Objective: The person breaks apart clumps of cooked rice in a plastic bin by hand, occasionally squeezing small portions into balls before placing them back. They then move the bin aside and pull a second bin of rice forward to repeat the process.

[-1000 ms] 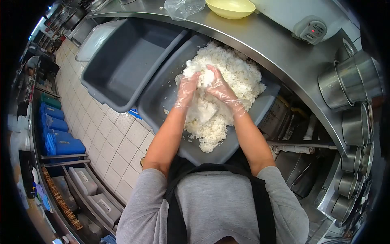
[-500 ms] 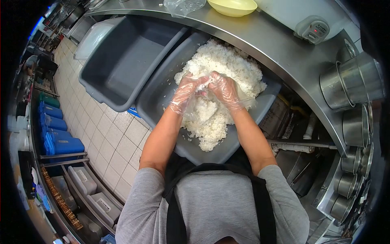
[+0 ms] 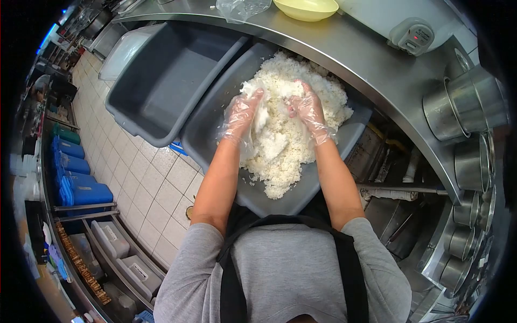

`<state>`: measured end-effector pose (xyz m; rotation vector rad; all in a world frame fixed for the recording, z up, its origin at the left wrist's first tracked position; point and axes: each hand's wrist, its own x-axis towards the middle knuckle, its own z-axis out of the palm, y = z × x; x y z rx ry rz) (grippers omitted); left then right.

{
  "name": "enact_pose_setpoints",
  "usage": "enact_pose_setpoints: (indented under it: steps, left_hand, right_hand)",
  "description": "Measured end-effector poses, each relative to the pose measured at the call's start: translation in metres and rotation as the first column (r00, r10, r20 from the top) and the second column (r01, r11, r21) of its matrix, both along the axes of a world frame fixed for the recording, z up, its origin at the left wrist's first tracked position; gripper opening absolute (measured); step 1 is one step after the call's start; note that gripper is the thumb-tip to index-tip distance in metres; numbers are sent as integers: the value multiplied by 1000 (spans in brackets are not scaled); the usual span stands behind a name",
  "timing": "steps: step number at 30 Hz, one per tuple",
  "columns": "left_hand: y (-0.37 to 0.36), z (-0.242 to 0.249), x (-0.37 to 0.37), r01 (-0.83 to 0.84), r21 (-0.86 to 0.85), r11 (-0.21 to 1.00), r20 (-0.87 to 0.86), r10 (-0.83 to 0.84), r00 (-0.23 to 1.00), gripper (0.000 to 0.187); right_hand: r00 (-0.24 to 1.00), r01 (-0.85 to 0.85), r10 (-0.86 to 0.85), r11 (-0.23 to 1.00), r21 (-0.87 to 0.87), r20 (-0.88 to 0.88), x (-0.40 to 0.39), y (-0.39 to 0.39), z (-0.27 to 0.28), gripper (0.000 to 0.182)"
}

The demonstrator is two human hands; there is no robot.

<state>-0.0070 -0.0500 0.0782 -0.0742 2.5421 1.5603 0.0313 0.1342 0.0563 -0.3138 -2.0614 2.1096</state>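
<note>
Cooked white rice lies heaped in a grey plastic tub in front of me. Over the left part of the heap is my left hand, in a clear plastic glove, its fingers curled round a clump of rice. My right hand, gloved the same way, is a short distance to the right, with rice at its bent fingertips. A gap separates the two hands, and rice shows between them. Some fingers are partly hidden by the loose glove film and the rice.
A second grey tub stands to the left, against the rice tub. Beyond runs a steel counter with a yellow bowl, a plastic bag and a rice cooker. Steel pots are at the right.
My hands were together over the rice, fingers meeting at a clump. Now they have moved apart, the left one leftward and the right one rightward, with rice at each.
</note>
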Motion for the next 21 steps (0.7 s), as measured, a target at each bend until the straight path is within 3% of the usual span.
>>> enact_pose_setpoints:
  steps: [2,4,6,8,10,12,13,15,16,18,19,21]
  left_hand:
    - [-3,-2,-2,143,-134,980,57,-137,989,79]
    - [-4,-18,-7,153,-101,983,-8,-155,988,75]
    - [-2,-48,-14,115,161,980,-63,-106,992,73]
    - [-6,-73,-27,121,175,977,-96,-105,990,70]
    - [-7,-58,-25,121,188,975,-131,-97,987,68]
    - [-7,-34,-16,75,-38,996,-117,-79,990,57]
    - [-6,-20,-10,72,-36,997,-121,-76,990,57]
    - [-4,1,-2,-5,-245,969,-219,-50,974,51]
    - [-4,5,-2,-5,-245,970,-218,-50,975,51]
    - [-1,8,-3,10,-349,937,-142,-64,988,49]
    - [0,1,-4,14,-346,938,-139,-66,988,49]
    - [2,-17,-4,95,-497,863,-387,-318,866,62]
  right_hand:
    - [998,56,-56,996,69,-2,2,-5,5,33]
    - [994,110,-110,984,138,-7,5,-6,15,28]
    - [986,121,-163,858,500,41,7,-5,22,44]
    - [986,128,-163,851,510,25,6,-5,19,48]
    - [988,131,-157,845,519,7,3,-6,11,51]
    - [989,114,-145,724,681,-12,0,-6,6,54]
    - [990,115,-142,723,682,-16,1,-6,9,54]
    - [969,126,2,854,505,-246,8,-4,16,55]
    - [970,125,3,854,505,-245,12,0,21,55]
    - [981,168,-25,619,767,-195,22,11,30,55]
    - [940,293,-14,541,788,-340,27,18,34,52]
    - [959,277,-97,510,814,-266,35,29,32,49]
